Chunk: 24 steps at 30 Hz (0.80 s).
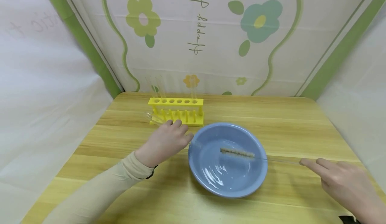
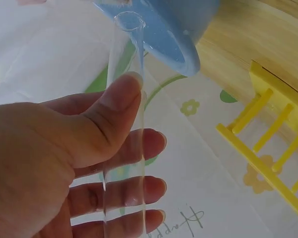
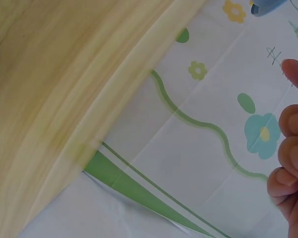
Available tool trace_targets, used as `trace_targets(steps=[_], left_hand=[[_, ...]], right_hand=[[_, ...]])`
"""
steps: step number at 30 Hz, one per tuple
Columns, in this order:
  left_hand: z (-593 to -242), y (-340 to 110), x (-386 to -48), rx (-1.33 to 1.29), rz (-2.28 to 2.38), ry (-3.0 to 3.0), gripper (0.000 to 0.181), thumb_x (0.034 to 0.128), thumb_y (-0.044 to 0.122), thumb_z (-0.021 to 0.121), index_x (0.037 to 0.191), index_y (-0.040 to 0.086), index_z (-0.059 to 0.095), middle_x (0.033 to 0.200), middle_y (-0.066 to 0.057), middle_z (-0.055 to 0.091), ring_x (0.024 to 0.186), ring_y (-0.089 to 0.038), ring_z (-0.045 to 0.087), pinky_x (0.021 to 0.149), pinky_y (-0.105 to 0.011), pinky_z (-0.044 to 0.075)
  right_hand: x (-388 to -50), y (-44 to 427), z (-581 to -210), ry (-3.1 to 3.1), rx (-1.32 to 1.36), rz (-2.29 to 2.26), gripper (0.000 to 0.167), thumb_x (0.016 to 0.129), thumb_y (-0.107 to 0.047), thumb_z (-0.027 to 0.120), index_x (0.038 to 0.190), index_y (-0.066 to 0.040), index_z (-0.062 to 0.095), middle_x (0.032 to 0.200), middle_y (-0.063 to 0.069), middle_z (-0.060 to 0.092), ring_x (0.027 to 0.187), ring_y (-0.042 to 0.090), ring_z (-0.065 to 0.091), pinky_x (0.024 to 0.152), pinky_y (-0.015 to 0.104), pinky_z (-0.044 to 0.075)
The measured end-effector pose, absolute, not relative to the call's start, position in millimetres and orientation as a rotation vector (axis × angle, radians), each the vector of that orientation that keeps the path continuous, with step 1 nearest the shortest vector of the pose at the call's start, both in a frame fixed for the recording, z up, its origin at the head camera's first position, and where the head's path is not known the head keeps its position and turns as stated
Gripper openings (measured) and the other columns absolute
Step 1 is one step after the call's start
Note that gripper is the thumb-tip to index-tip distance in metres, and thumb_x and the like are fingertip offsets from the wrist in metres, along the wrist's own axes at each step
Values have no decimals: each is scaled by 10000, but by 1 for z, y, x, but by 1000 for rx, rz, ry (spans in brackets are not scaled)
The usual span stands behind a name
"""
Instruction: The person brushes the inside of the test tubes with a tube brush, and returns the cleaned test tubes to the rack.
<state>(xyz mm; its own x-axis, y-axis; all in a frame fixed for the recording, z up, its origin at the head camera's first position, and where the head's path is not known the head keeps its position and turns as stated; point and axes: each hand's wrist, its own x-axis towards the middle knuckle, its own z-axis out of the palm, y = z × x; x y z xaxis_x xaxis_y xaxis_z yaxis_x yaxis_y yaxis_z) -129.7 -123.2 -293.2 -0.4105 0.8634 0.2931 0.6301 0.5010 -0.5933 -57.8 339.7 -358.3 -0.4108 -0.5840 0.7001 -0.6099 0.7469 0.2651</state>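
My left hand [image 1: 165, 143] grips a clear glass test tube [image 2: 123, 59], thumb on one side and fingers on the other. The tube's rounded end points to the upper left in the head view, and its open mouth faces the blue basin [image 1: 261, 178]. With curled fingers my right hand [image 1: 346, 182] pinches the thin wire handle of a test tube brush [image 1: 236, 153]. The bristled head hangs over the basin, apart from the tube. Water glints inside the basin. In the right wrist view only some fingers [image 3: 293, 119] of that hand show, at the right edge.
Behind the left hand stands a yellow test tube rack [image 1: 176, 101] with several upright glass tubes, two at its left end and one tube [image 1: 193, 86] at its right. The wooden table [image 1: 301, 127] ends at a printed white curtain [image 1: 217, 63], with white side walls.
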Motion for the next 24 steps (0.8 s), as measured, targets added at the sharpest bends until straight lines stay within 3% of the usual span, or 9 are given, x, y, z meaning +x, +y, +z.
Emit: trace_targets(steps=[7, 14, 20, 24], left_hand=[[-290, -115, -126, -1248, 655, -2151, 198, 814, 25, 766, 893, 206, 760, 777, -20, 618, 728, -229, 565, 628, -310, 509], [-289, -109, -129, -1279, 676, -2086, 122, 837, 59, 761, 855, 180, 752, 797, -19, 646, 745, -228, 560, 699, -349, 514], [-283, -112, -139, -1305, 558, -2029, 221, 816, -1, 752, 962, 165, 760, 852, -47, 661, 808, -261, 605, 825, -415, 547], [-269, -119, -156, -1321, 176, -2069, 293, 794, -8, 800, 1057, 102, 735, 939, -87, 707, 896, -293, 648, 841, -415, 560]], right_hand=[[-55, 340, -359, -2103, 889, 45, 532, 902, -33, 197, 966, -105, 720, 613, -110, 396, 544, -19, 97, 392, 168, 79], [-53, 336, -357, -2095, 881, 53, 528, 890, -31, 200, 960, -97, 719, 615, -110, 389, 543, -21, 102, 380, 177, 86], [-51, 336, -357, -2111, 862, 52, 534, 891, -48, 194, 962, -104, 720, 616, -103, 429, 533, -27, 104, 378, 172, 84], [-49, 338, -357, -2142, 848, 50, 544, 901, -62, 187, 973, -112, 724, 632, -92, 485, 521, -31, 106, 381, 161, 86]])
